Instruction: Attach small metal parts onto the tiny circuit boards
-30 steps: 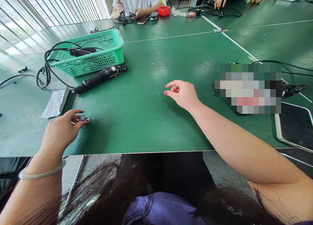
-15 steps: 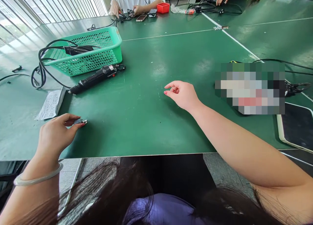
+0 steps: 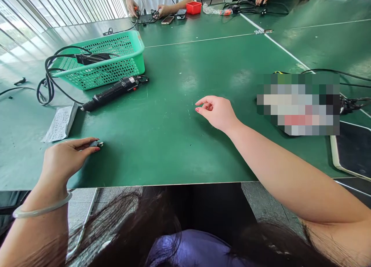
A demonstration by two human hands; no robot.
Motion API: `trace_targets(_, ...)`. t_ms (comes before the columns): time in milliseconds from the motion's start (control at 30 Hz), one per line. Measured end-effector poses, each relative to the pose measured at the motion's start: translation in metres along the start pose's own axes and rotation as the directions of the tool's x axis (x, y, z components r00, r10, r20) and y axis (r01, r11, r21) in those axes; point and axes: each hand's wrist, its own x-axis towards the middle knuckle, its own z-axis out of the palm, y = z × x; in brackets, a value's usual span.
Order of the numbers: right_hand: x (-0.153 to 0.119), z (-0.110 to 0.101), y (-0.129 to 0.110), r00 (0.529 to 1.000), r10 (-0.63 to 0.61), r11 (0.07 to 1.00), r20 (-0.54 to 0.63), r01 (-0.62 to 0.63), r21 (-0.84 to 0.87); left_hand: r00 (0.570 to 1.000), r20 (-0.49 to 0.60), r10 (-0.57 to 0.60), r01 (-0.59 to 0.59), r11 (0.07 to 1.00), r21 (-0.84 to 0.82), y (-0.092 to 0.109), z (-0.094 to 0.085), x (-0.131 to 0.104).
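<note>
Near the table's front edge, my left hand (image 3: 65,156) pinches a small metallic part (image 3: 97,144) between thumb and fingers. My right hand (image 3: 217,111) rests over the middle of the green table (image 3: 162,143), its fingers curled and the thumb a little apart from them, with nothing between. Up and to the right of my left hand lies a black electric screwdriver (image 3: 114,92) with a cable. A white paper packet with writing (image 3: 61,123) is just beyond my left hand.
A green perforated basket (image 3: 113,71) with a black device and coiled cable stands at the back left. On the right are a blurred-out object (image 3: 298,108), black cables and a phone (image 3: 353,149). Across the table sits a person in white (image 3: 155,0) beside a red box (image 3: 193,7).
My left hand has shifted slightly left, its fingers straighter around the small part. My right hand has barely moved. The person across has raised one hand a little.
</note>
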Motion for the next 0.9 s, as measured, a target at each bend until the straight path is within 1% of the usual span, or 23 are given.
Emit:
trace_targets(167, 0.000, 0.000, 0.001, 1.000, -0.002, 1.000, 0.001, 0.002, -0.011, 1.000, 0.010, 0.002, -0.002, 1.000, 0.022, 0.000, 0.000, 0.001)
trace_targets(367, 0.000, 0.000, 0.002, 1.000, 0.005, 1.000, 0.003, -0.005, -0.014, 0.992, -0.036, 0.122, -0.124, 0.989, -0.076, -0.005, 0.005, -0.001)
trace_targets(433, 0.000, 0.000, 0.003, 1.000, 0.001, 1.000, -0.001, -0.001, -0.015, 0.994, -0.038, 0.101, -0.106, 0.984, -0.146, -0.002, 0.005, -0.004)
trace_targets(467, 0.000, 0.000, 0.003, 1.000, -0.003, 1.000, -0.005, 0.003, -0.014, 0.997, -0.044, 0.056, -0.064, 0.978, -0.199, 0.000, 0.004, -0.006)
trace_targets(533, 0.000, 0.000, 0.003, 1.000, -0.012, 1.000, -0.011, 0.012, -0.016, 0.996, -0.040, -0.086, 0.066, 0.934, -0.351, 0.008, 0.004, -0.010)
trace_targets(567, 0.001, 0.000, 0.003, 1.000, -0.016, 1.000, -0.012, 0.016, -0.019, 0.985, -0.028, -0.168, 0.139, 0.885, -0.445, 0.013, 0.005, -0.012)
trace_targets(600, 0.001, 0.000, 0.003, 1.000, -0.019, 1.000, -0.012, 0.019, -0.025, 0.977, 0.004, -0.212, 0.180, 0.821, -0.541, 0.017, 0.006, -0.013)
trace_targets(633, 0.001, 0.000, 0.003, 1.000, -0.021, 0.999, -0.013, 0.021, -0.032, 0.975, 0.024, -0.223, 0.188, 0.756, -0.627, 0.022, 0.009, -0.014)
trace_targets(700, 0.001, 0.000, 0.003, 1.000, -0.025, 0.999, -0.013, 0.024, -0.040, 0.983, 0.028, -0.183, 0.143, 0.656, -0.741, 0.033, 0.016, -0.015)
trace_targets(767, 0.000, 0.000, 0.002, 1.000, -0.027, 0.999, -0.011, 0.026, -0.038, 0.991, 0.002, -0.135, 0.081, 0.580, -0.810, 0.046, 0.026, -0.015)
trace_targets(800, 0.000, 0.000, 0.002, 1.000, -0.028, 0.999, -0.007, 0.028, -0.035, 0.993, -0.008, -0.118, 0.060, 0.559, -0.827, 0.054, 0.031, -0.014)
trace_targets(833, 0.000, 0.000, 0.002, 1.000, -0.028, 0.999, -0.005, 0.028, -0.032, 0.997, -0.007, -0.082, 0.040, 0.553, -0.832, 0.063, 0.037, -0.014)
trace_targets(900, 0.000, 0.000, 0.001, 1.000, -0.028, 0.999, -0.004, 0.028, -0.029, 1.000, -0.005, -0.019, 0.007, 0.590, -0.807, 0.085, 0.048, -0.011)
